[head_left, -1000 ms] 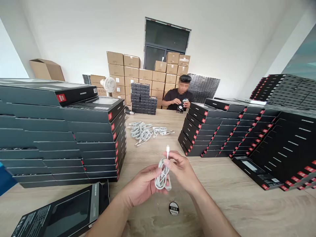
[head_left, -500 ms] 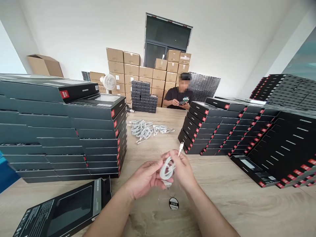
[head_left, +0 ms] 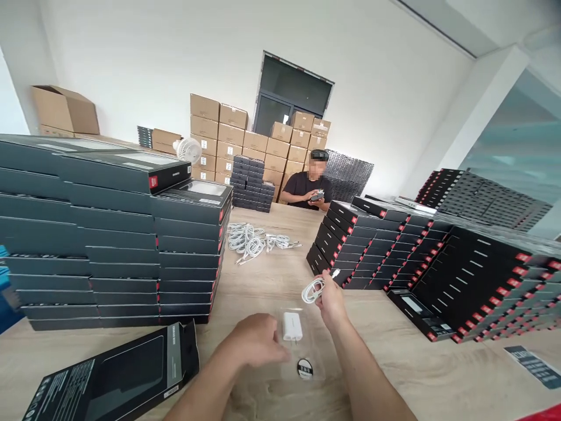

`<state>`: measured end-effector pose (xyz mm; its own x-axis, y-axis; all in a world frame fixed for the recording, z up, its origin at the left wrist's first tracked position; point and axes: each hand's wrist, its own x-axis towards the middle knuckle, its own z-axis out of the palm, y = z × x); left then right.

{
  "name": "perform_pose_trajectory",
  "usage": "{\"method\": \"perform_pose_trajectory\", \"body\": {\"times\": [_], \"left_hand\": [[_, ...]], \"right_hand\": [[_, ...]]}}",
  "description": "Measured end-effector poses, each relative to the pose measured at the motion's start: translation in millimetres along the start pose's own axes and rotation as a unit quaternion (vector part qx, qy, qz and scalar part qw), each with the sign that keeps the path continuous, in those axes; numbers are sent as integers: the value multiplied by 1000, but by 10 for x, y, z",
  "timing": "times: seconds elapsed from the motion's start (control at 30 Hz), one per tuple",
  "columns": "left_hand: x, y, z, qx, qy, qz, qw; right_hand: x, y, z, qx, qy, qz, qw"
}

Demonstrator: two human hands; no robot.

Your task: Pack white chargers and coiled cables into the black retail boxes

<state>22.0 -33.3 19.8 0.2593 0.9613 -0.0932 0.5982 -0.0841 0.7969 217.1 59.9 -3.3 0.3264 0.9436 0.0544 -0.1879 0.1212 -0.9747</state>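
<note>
My right hand (head_left: 332,301) is closed on a coiled white cable (head_left: 312,290), whose white plug end sticks up past the fingers. It is above the table, to the right of a clear plastic tray (head_left: 318,365). In that tray lie a white charger block (head_left: 292,326) with metal prongs and a round black-and-white sticker (head_left: 305,368). My left hand (head_left: 262,340) is at the tray's left side, smeared by motion; whether its fingers touch the edge is hard to make out.
An opened black box (head_left: 127,374) lies at front left. Stacks of dark boxes rise on the left (head_left: 118,251) and right (head_left: 372,245). Several white cables (head_left: 252,240) are piled mid-table. Across the table a person (head_left: 307,187) handles a dark device.
The hands have parted. My right hand has carried the coiled cable right; my left hand has moved down and left. The charger block now shows plainly in the tray. The view has tilted.
</note>
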Motion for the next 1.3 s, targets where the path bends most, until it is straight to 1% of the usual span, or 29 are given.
{"method": "perform_pose_trajectory", "body": {"times": [0.07, 0.17, 0.23, 0.33, 0.43, 0.5, 0.53, 0.57, 0.63, 0.67, 0.7, 0.73, 0.77, 0.83, 0.9, 0.93, 1.0, 1.03, 1.07, 1.1, 1.13, 1.17, 1.2, 1.3], "left_hand": [[18, -24, 50, -20, 33, 3, 999], [83, -72, 122, -65, 129, 5, 989], [152, -116, 148, -107, 180, 7, 978], [273, -192, 160, -179, 223, 3, 958], [375, -231, 199, -259, 244, -14, 934], [416, -211, 256, -311, 242, -23, 919], [426, -189, 288, -354, 233, -28, 905], [431, -161, 318, -415, 215, -34, 883], [425, -101, 360, -550, 157, -45, 819], [417, -77, 371, -604, 128, -49, 785], [408, -60, 374, -640, 103, -49, 760], [400, -52, 371, -657, 88, -44, 748], [394, -53, 363, -664, 82, -37, 742], [389, -84, 338, -672, 92, -23, 735], [393, -138, 304, -671, 115, -18, 732], [397, -166, 285, -665, 127, -19, 735], [402, -213, 244, -655, 140, -24, 742], [403, -227, 226, -652, 142, -25, 744], [403, -233, 210, -649, 143, -24, 747], [401, -233, 197, -647, 142, -22, 749], [399, -229, 187, -645, 140, -20, 751], [395, -222, 179, -644, 136, -18, 753], [390, -213, 173, -642, 132, -17, 755], [378, -196, 164, -635, 124, -14, 763]], "right_hand": [[4, -19, 42, 0, -12, 1, 1000], [-22, -8, 81, 1, -33, -5, 999], [-62, 28, 83, 6, -32, -12, 999], [-135, 81, 71, 14, -11, -24, 1000], [-198, 88, 83, -12, 7, -76, 997], [-220, 88, 111, -47, 17, -129, 990], [-224, 94, 128, -66, 20, -152, 986], [-225, 106, 146, -88, 22, -172, 981], [-227, 146, 181, -145, 19, -209, 967], [-231, 170, 200, -176, 17, -229, 957], [-241, 195, 221, -204, 13, -251, 946], [-255, 218, 244, -227, 7, -271, 935], [-273, 240, 268, -243, -2, -287, 927], [-314, 277, 313, -254, -39, -300, 919], [-339, 305, 335, -246, -114, -280, 921], [-339, 314, 332, -230, -159, -255, 926], [-310, 318, 295, -160, -239, -169, 943], [-284, 312, 263, -114, -266, -114, 950], [-257, 302, 225, -68, -281, -59, 955], [-233, 286, 183, -28, -287, -14, 957], [-217, 268, 142, -1, -290, 17, 957], [-210, 249, 104, 12, -296, 32, 955], [-214, 230, 75, 13, -302, 31, 953], [-277, 186, 54, -22, -316, -13, 948]]}}
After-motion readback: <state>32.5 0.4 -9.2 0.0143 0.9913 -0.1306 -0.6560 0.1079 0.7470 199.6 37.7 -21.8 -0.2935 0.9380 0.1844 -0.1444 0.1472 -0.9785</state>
